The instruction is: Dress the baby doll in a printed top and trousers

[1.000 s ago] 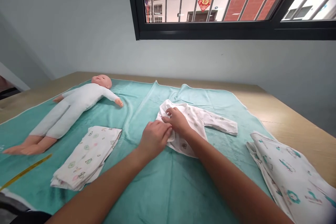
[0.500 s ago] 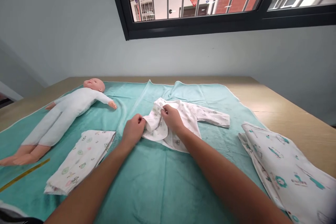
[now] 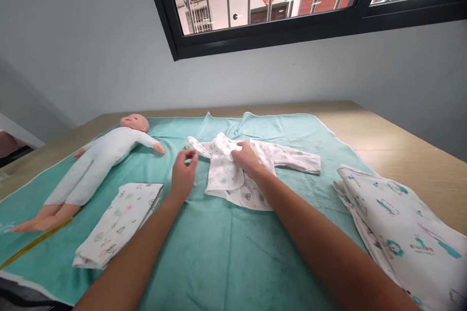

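A small white baby shirt [image 3: 224, 172] with a tiny print lies on a teal blanket, its front flap spread and its right-side sleeve stretched out. My right hand [image 3: 250, 159] is at the upper chest, thumb and fingers closed on the fabric; the fingertips are partly hidden. Just below the raised, bent left-side sleeve [image 3: 199, 146] is my left hand [image 3: 184, 172]. Its fingers are loosely curled with a gap between them, and no cloth shows in them.
A baby doll [image 3: 109, 153] in a white suit lies on the blanket [image 3: 204, 252] at left. Near it are a folded printed cloth [image 3: 120, 221] and a yellow tape measure [image 3: 36, 241]. A larger folded printed cloth [image 3: 397, 223] lies at right. The wooden table [image 3: 394, 141] meets the wall.
The left-side sleeve, bunched at my left hand before, now extends outward to the left. My left hand has come off the cloth. My right hand has shifted slightly right on the shirt.
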{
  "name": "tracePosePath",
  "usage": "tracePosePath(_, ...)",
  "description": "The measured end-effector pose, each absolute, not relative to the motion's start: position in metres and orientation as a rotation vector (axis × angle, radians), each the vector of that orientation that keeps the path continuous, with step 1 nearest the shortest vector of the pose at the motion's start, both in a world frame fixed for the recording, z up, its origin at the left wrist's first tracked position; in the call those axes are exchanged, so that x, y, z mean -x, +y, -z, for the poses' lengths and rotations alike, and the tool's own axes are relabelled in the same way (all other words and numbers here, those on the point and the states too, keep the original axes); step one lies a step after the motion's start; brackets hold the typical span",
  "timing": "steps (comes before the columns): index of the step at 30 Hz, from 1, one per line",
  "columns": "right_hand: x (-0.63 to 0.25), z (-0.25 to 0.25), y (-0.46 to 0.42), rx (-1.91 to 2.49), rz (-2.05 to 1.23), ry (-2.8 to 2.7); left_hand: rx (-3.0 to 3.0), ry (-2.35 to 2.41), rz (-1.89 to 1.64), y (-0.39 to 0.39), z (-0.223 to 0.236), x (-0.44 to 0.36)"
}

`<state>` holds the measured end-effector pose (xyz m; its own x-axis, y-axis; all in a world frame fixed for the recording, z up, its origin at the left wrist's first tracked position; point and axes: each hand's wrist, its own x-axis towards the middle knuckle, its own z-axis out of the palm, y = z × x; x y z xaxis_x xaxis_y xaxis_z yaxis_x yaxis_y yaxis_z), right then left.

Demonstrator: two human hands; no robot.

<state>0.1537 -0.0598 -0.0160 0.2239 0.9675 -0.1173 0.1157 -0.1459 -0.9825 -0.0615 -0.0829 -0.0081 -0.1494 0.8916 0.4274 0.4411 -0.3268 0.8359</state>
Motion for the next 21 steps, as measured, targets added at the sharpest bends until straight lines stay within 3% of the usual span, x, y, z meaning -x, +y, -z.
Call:
tracePosePath(4,-0.156,0.013,-0.059,1.404,-1.242,-1.086,-2.466,1.043,-0.814,-0.112,-0.006,0.051)
tracePosePath(7,-0.162,0.012,-0.056,1.311,-1.346,-1.087,-2.616,1.061,-0.497,-0.120,-0.007,0.051)
tracePosePath(13,-0.163,0.013,-0.054,0.891,-1.510,-0.832,-2.608,1.346,-0.362,-0.112,0.000,0.059)
tracePosePath(18,-0.160,0.018,-0.051,0.961,-1.450,-0.879,-2.578,1.295,-0.313,-0.115,-0.015,0.068)
tracePosePath(21,-0.163,0.021,-0.051,1.218,-1.231,-1.090,-2.539,1.205,-0.284,-0.119,-0.025,0.072)
